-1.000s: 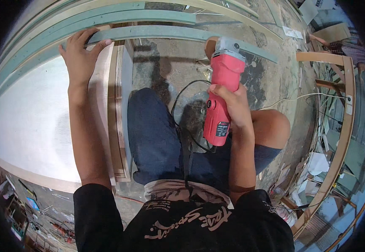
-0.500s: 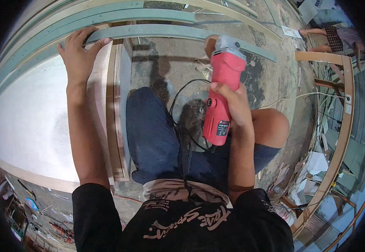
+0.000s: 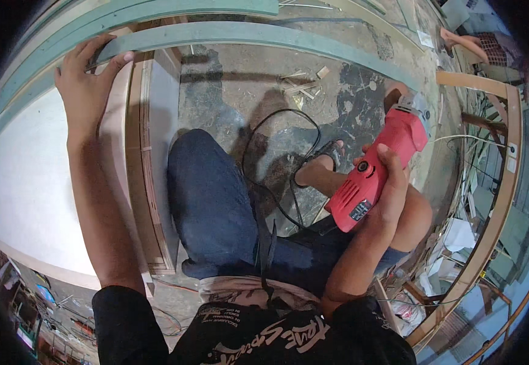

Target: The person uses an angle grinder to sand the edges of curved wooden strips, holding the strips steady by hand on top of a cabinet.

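Note:
A red angle grinder (image 3: 392,146) with a grey metal head is gripped round its body by my right hand (image 3: 391,179). Its brown disc (image 3: 394,94) lies against or just over the far end of a long green wooden strip (image 3: 264,36); touching or apart, I cannot tell. My left hand (image 3: 88,79) grips that strip near its left part, the thumb on the near side and the fingers over the far side. Below that hand lies a large white panel (image 3: 39,176) with a layered wooden edge. A black cord (image 3: 246,155) trails from the grinder across the floor.
More green strips (image 3: 155,13) lie beyond the held one. Offcuts (image 3: 301,88) are scattered on the stained concrete floor. At the right stands a curved-looking wooden frame (image 3: 502,201) with scrap piled beyond it. Another person's legs (image 3: 468,45) show at the far right.
The grinder has moved right and toward the strip's far end, now tilted to the right. In the view, my left hand sits further left, still on the strip. My right foot has come into sight.

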A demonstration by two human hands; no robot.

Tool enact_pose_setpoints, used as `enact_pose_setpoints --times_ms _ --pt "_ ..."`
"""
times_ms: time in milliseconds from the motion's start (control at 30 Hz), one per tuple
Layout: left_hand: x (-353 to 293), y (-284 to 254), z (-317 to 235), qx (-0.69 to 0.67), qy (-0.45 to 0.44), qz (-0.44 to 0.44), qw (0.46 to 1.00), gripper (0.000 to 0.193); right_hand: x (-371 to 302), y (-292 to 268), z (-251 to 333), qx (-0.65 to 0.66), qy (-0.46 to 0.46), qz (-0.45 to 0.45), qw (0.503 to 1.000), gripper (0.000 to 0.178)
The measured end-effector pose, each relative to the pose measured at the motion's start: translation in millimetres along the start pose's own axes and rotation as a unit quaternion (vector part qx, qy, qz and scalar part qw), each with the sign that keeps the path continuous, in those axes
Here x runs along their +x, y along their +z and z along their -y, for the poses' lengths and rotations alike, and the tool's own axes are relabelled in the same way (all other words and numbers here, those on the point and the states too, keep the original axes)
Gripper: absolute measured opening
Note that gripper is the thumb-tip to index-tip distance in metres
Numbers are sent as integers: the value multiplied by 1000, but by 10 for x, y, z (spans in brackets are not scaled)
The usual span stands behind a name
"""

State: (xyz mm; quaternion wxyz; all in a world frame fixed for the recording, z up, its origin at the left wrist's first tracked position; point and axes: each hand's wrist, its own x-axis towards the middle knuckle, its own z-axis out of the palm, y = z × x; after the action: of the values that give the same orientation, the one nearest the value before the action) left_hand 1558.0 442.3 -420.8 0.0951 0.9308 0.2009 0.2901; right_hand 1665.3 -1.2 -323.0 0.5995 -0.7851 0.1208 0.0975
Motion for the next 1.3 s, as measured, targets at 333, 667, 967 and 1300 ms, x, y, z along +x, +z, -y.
enact_pose_setpoints --times_ms 333,667,967,1300 --pt "-6 -162 41 -38 21 -34 998 95 -166 188 56 54 -11 115 992 36" --pt "-136 -453 638 30 -116 42 992 46 -150 240 52 23 4 160 987 33" --pt "-217 -365 829 -65 -126 10 990 44 -33 13 50 -24 -2 37 999 38" --pt "-276 -225 1066 22 -139 22 990 46 -20 -22 -22 -37 20 12 999 38"
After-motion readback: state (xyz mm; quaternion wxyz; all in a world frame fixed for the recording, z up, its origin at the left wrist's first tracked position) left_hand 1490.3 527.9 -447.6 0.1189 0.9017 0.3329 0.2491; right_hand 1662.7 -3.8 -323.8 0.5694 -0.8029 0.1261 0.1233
